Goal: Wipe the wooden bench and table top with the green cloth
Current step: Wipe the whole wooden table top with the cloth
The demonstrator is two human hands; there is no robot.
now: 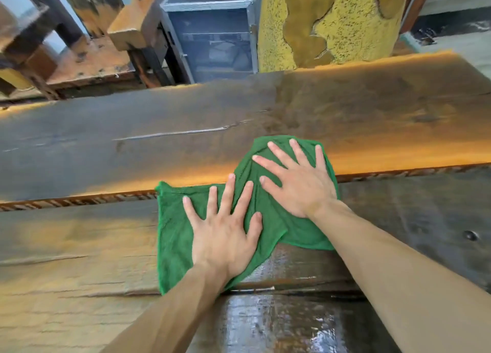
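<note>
Wiping step under way: left hand [223, 235] and right hand [300, 182], fingers spread flat, pressing rumpled green cloth [175, 235] onto dark wooden plank bench [106, 145]. Next move likely needing steady downward pressure while sweeping toward dry planks.

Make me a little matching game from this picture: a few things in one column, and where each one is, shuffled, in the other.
1. left hand
2. right hand
3. green cloth
4. grey case

A. beyond the far plank, beside the yellow pillar
B. flat on the cloth's near part
C. flat on the cloth's far part
D. spread across the gap between two planks

Pairs: 1-B, 2-C, 3-D, 4-A
</note>
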